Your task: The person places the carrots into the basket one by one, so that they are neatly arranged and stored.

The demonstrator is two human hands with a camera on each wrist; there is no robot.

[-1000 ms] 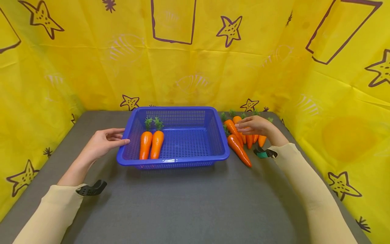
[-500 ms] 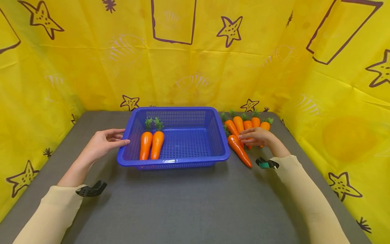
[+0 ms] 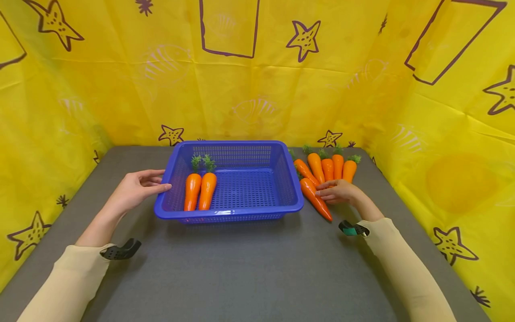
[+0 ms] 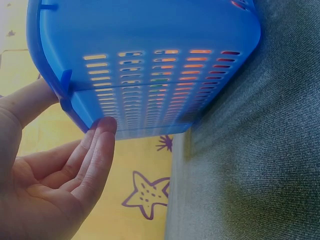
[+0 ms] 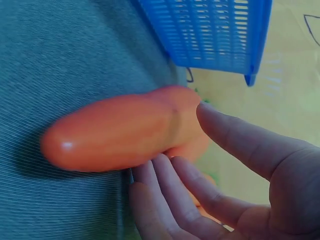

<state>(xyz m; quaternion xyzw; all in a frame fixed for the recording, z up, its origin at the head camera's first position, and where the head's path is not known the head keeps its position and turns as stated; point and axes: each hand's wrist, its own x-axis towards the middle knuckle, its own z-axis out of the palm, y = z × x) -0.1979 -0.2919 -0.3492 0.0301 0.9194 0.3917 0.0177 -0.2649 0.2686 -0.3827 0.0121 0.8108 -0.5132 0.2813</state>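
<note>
A blue plastic basket (image 3: 229, 213) sits on the grey table, with two orange carrots (image 3: 193, 192) with green tops in its left part. My left hand (image 3: 130, 190) holds the basket's left rim, thumb over the edge and fingers against the outer wall (image 4: 145, 95). Right of the basket, my right hand (image 3: 342, 191) is at the nearest loose carrot (image 3: 313, 194), whose tip points toward me. In the right wrist view the fingers (image 5: 172, 195) lie along one side of this carrot and the thumb reaches to the other; they do not close round it.
Several more carrots (image 3: 315, 165) lie side by side beyond my right hand, their green tops toward the back. A yellow cloth (image 3: 257, 89) with drawn starfish stands around the back and sides of the grey table (image 3: 241, 268).
My right hand has come down and toward me, from above the loose carrots to the nearest one. The leftmost loose carrots shifted slightly. The left hand and basket stay put.
</note>
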